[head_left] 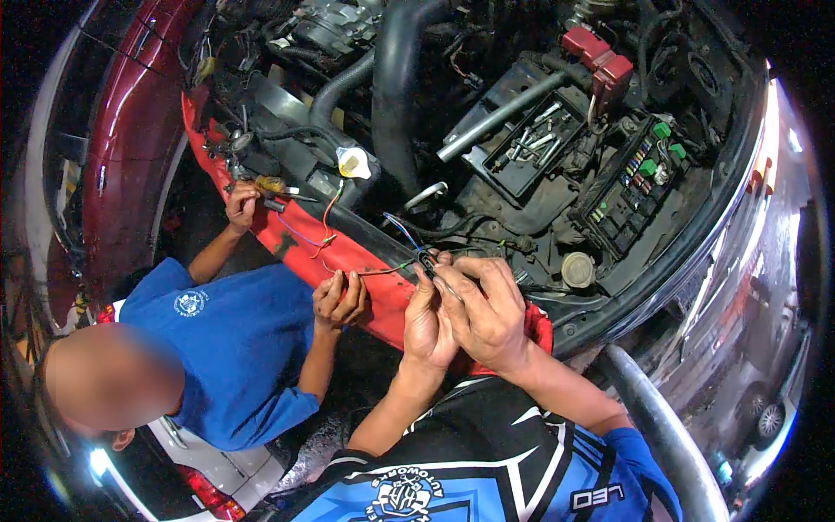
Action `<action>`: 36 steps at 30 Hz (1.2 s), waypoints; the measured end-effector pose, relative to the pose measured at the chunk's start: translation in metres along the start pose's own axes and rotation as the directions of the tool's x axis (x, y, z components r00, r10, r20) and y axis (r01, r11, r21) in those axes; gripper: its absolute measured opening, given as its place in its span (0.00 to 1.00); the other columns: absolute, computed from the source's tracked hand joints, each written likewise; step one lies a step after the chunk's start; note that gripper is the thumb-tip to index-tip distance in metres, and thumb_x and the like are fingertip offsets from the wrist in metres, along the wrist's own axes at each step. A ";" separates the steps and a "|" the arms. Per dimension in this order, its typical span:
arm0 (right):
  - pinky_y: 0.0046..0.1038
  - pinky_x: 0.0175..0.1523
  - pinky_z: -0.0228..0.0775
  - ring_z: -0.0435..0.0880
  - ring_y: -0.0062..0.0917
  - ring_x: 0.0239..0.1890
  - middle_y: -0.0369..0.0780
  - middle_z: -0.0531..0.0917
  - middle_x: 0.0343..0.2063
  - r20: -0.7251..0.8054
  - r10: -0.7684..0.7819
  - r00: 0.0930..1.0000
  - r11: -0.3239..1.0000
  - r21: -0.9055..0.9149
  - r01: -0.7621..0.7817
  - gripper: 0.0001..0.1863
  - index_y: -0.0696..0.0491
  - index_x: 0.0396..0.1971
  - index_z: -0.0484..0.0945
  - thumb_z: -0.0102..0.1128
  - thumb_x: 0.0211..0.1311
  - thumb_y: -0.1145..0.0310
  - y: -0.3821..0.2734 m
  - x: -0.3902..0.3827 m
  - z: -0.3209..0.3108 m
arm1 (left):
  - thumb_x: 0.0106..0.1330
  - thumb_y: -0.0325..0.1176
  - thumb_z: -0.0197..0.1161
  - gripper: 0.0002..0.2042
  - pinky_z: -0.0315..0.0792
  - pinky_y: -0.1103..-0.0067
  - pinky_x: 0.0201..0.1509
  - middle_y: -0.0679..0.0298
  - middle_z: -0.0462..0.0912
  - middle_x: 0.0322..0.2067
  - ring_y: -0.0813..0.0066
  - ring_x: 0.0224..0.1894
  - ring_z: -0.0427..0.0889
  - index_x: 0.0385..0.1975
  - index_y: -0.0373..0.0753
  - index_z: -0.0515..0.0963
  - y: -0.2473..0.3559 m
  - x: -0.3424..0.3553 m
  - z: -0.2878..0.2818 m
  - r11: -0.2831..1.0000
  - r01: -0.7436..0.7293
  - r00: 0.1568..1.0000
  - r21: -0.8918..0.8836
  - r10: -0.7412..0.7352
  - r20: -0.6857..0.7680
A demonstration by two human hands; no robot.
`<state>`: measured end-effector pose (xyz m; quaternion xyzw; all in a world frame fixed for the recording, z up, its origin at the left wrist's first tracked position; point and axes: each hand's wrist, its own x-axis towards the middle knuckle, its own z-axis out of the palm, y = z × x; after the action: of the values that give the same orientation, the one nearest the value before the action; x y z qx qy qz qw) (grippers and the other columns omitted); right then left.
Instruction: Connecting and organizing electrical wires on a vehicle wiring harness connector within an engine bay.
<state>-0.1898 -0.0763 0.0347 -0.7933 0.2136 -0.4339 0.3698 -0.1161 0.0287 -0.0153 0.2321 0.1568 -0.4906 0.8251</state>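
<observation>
Over the red fender cover [383,304], both of my hands pinch a small black connector [426,259] with thin blue and white wires [404,230] running up from it. My left hand [429,326] is closed on its lower side, and my right hand [487,317] grips it from the right, fingertips curled. A thin dark wire [383,271] leads left toward a co-worker's hand [339,300]. The co-worker's other hand [242,204] holds a tool with a dark shaft near more wires. A white-and-yellow part [352,163] hangs on wires above.
The engine bay holds black hoses [391,87], a tray of metal parts [535,139], an open fuse box [626,183] and a red-covered part [596,52]. A co-worker in blue [235,357] leans in from the left. A metal bar [661,418] runs along my right; other cars stand around.
</observation>
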 end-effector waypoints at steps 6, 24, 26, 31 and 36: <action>0.35 0.41 0.77 0.84 0.37 0.36 0.46 0.84 0.37 -0.016 0.114 0.993 0.983 0.143 -0.111 0.10 0.61 0.41 0.86 0.70 0.59 0.79 0.002 -0.001 0.000 | 0.80 0.39 0.56 0.16 0.75 0.75 0.69 0.62 0.80 0.54 0.73 0.60 0.79 0.59 0.37 0.75 0.000 0.000 0.005 0.999 -0.007 1.000 -0.041 0.007 -0.004; 0.35 0.39 0.76 0.83 0.37 0.35 0.46 0.83 0.36 -0.034 0.003 0.999 0.999 0.040 -0.002 0.13 0.62 0.43 0.86 0.71 0.57 0.79 0.001 -0.002 0.002 | 0.81 0.41 0.55 0.16 0.75 0.74 0.68 0.62 0.81 0.55 0.72 0.59 0.80 0.58 0.37 0.75 0.000 -0.001 0.003 0.999 -0.011 1.000 0.031 0.012 -0.013; 0.35 0.39 0.76 0.83 0.37 0.35 0.46 0.83 0.36 -0.035 0.001 0.999 0.999 0.044 0.001 0.13 0.62 0.43 0.86 0.71 0.57 0.79 0.001 -0.002 0.002 | 0.81 0.41 0.56 0.16 0.75 0.73 0.68 0.62 0.81 0.55 0.72 0.59 0.80 0.58 0.37 0.76 0.000 0.000 0.001 0.999 -0.019 1.000 0.026 0.019 -0.024; 0.35 0.40 0.76 0.83 0.37 0.35 0.45 0.84 0.35 -0.030 -0.009 1.000 0.999 0.032 0.010 0.13 0.62 0.43 0.86 0.71 0.57 0.80 -0.001 -0.002 -0.002 | 0.80 0.42 0.57 0.17 0.76 0.74 0.66 0.62 0.81 0.55 0.72 0.58 0.80 0.59 0.37 0.76 -0.003 0.000 0.000 0.996 -0.041 0.999 0.080 0.041 -0.004; 0.36 0.43 0.78 0.85 0.39 0.38 0.46 0.85 0.38 -0.024 0.028 0.999 1.000 0.007 -0.028 0.10 0.60 0.41 0.87 0.71 0.58 0.79 -0.004 -0.011 -0.005 | 0.81 0.41 0.57 0.18 0.76 0.74 0.65 0.62 0.81 0.54 0.73 0.57 0.80 0.60 0.37 0.75 -0.007 -0.002 0.001 0.989 -0.088 0.995 0.117 0.081 0.063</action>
<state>-0.1996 -0.0679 0.0336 -0.7837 0.2275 -0.4389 0.3760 -0.1226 0.0267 -0.0152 0.2733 0.0932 -0.4702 0.8340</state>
